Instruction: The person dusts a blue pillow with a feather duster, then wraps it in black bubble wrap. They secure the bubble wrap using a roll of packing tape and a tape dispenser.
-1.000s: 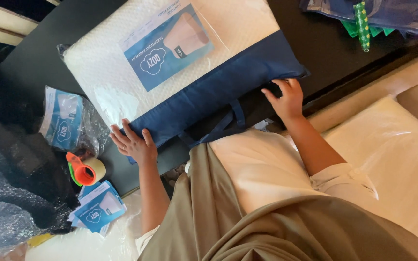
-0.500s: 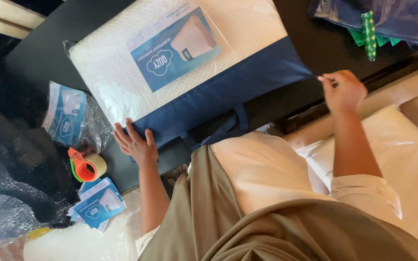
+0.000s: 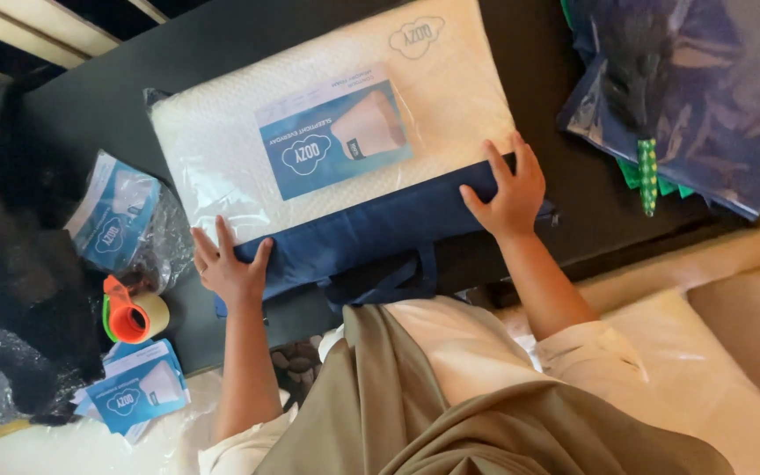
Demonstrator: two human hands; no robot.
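Your left hand [image 3: 229, 266] and right hand [image 3: 509, 189] lay flat and open, gripping nothing, on opposite ends of the navy bag [image 3: 371, 233], whose long axis ran left-right under the white pillow [image 3: 222, 158]

- Left hand [image 3: 229, 264]: palm down, fingers spread and straight, thumb out to the side, nothing grasped.
- Right hand [image 3: 507, 192]: palm down, fingers fanned forward, flat and open, farther from the torso than the left.
- Both forearms bare, reaching forward from the torso, well apart; pale sleeves at the elbows.
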